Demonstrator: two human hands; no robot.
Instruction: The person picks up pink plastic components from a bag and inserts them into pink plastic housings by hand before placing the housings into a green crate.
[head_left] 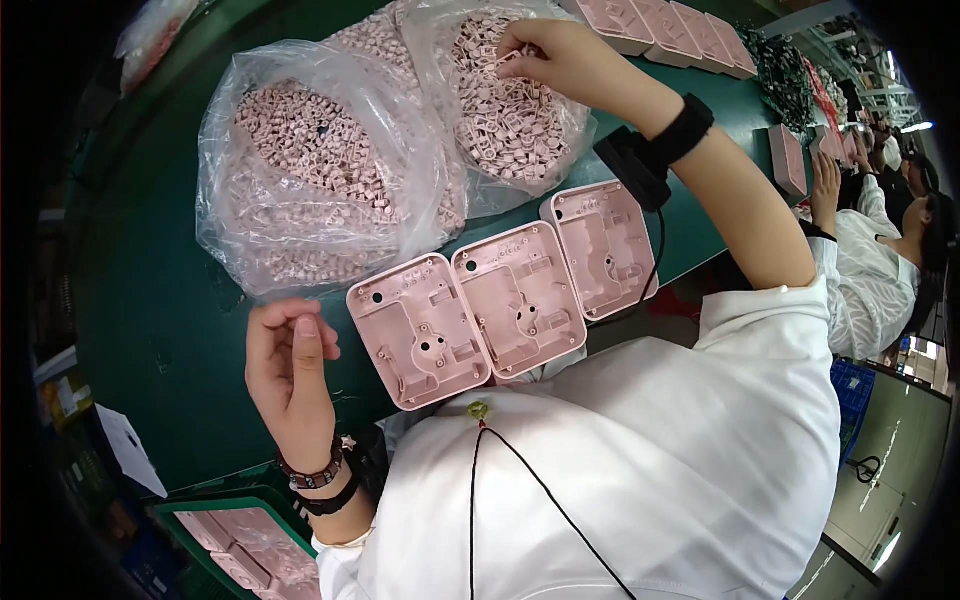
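Note:
My right hand point(540, 62) is over the clear plastic bag point(580, 135) at the far middle, among small pink plastic parts point(505, 130). Its thumb and forefinger are bent, their tips apart, with nothing visible between them. On the near left, my left hand point(292, 355) is closed, fingers curled in toward the thumb; anything inside is hidden. It is beside the leftmost of three pink plastic housings point(405, 320), a little apart from it. The middle housing point(500, 285) and right housing point(590, 235) stand in the same slanting row, open sides up, showing posts and holes.
Another clear bag point(225, 200) of similar pink parts lies at left on the green table point(160, 300). More pink housings point(665, 30) line the far right. A green-rimmed crate point(175, 510) holds pink pieces at lower left. A co-worker point(870, 260) sits at the right.

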